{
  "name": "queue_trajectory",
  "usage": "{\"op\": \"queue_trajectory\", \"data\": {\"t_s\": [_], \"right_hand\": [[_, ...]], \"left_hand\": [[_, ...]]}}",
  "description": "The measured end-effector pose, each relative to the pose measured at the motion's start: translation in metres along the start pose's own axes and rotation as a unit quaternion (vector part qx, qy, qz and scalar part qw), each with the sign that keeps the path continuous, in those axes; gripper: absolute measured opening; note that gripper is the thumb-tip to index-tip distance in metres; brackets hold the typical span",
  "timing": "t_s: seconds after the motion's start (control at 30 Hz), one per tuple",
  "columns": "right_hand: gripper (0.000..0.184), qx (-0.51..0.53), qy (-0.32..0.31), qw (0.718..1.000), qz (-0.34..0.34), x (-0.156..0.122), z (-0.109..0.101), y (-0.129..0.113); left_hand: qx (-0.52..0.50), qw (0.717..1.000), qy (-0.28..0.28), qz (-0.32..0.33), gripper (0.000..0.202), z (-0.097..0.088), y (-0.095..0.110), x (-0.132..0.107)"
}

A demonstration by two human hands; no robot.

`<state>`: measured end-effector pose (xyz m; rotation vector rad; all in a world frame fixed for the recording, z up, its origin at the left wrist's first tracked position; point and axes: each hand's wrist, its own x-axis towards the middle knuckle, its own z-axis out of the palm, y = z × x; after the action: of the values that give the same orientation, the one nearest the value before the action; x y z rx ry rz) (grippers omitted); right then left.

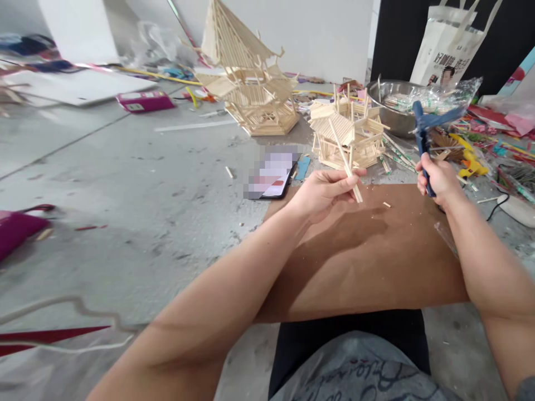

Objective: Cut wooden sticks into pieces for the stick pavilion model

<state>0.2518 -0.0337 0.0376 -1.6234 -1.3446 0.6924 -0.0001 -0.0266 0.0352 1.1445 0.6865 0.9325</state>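
Observation:
My left hand (324, 192) is closed in a pinch on a thin wooden stick (345, 160), held slanted above a brown cardboard sheet (376, 262). My right hand (437, 178) grips the handles of blue cutters (424, 128), whose blades point up. Just beyond both hands stands a small stick-built model house (349, 136). A taller stick-built pagoda model (246, 72) stands further back on the floor.
A phone (271, 175) lies on the grey floor left of the cardboard. A metal bowl (390, 111) with sticks, a yellow glue gun (470, 159), a white paper bag (449, 47) and scattered clutter sit at the right back. A magenta box (144, 101) lies at the left back.

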Motion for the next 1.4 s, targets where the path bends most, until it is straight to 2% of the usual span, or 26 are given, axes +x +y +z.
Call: {"op": "queue_trajectory", "data": {"t_s": [0.07, 0.2, 0.27, 0.37, 0.43, 0.5, 0.57, 0.7, 0.83, 0.97, 1.03, 1.13, 1.2, 1.3, 1.4], "right_hand": [[0.048, 0.094, -0.054, 0.992, 0.066, 0.003, -0.013, -0.001], [0.048, 0.128, -0.099, 0.979, 0.127, 0.002, -0.032, -0.001], [0.046, 0.09, -0.141, 0.972, 0.162, 0.002, -0.034, 0.002], [0.044, -0.029, -0.17, 0.962, 0.214, 0.002, -0.028, 0.007], [0.043, -0.03, -0.18, 0.962, 0.202, 0.003, -0.025, 0.01], [0.044, 0.058, -0.188, 0.969, 0.152, 0.005, -0.022, 0.012], [0.045, 0.103, -0.173, 0.969, 0.142, 0.006, -0.022, 0.013], [0.043, 0.019, -0.165, 0.959, 0.23, 0.007, -0.021, 0.016], [0.045, 0.079, -0.176, 0.967, 0.169, 0.008, -0.02, 0.019], [0.043, -0.015, -0.16, 0.964, 0.212, 0.008, -0.016, 0.021], [0.044, -0.023, -0.154, 0.973, 0.171, 0.006, -0.015, 0.019], [0.045, -0.009, -0.121, 0.992, 0.031, 0.003, -0.016, 0.013], [0.042, -0.059, -0.072, 0.994, -0.054, 0.003, -0.016, 0.012], [0.034, -0.191, 0.012, 0.972, -0.136, 0.005, -0.014, 0.015], [0.029, -0.248, 0.025, 0.956, -0.153, 0.006, -0.008, 0.017]], "left_hand": [[0.034, 0.999, -0.005, 0.002, 0.023, -0.001, -0.004, 0.002], [0.089, 0.996, -0.008, -0.003, 0.022, -0.001, -0.011, 0.005], [0.099, 0.995, -0.004, -0.013, 0.022, -0.001, -0.012, 0.007], [0.114, 0.993, -0.005, -0.035, 0.021, -0.003, -0.014, 0.008], [0.126, 0.991, -0.003, -0.039, 0.021, -0.004, -0.015, 0.009], [0.136, 0.99, -0.002, -0.031, 0.022, -0.005, -0.016, 0.009], [0.14, 0.99, -0.007, -0.023, 0.023, -0.006, -0.017, 0.009], [0.152, 0.988, -0.007, -0.025, 0.023, -0.004, -0.018, 0.009], [0.162, 0.987, -0.011, -0.019, 0.021, -0.004, -0.018, 0.01], [0.175, 0.984, -0.022, -0.008, 0.022, -0.005, -0.02, 0.011], [0.177, 0.984, -0.027, -0.009, 0.021, -0.005, -0.021, 0.01], [0.156, 0.987, -0.019, -0.022, 0.021, -0.005, -0.019, 0.009], [0.129, 0.991, -0.002, -0.024, 0.022, -0.005, -0.017, 0.008], [0.089, 0.996, 0.019, -0.019, 0.024, -0.007, -0.016, 0.009], [0.09, 0.996, -0.002, -0.026, 0.024, -0.008, -0.016, 0.009]]}}
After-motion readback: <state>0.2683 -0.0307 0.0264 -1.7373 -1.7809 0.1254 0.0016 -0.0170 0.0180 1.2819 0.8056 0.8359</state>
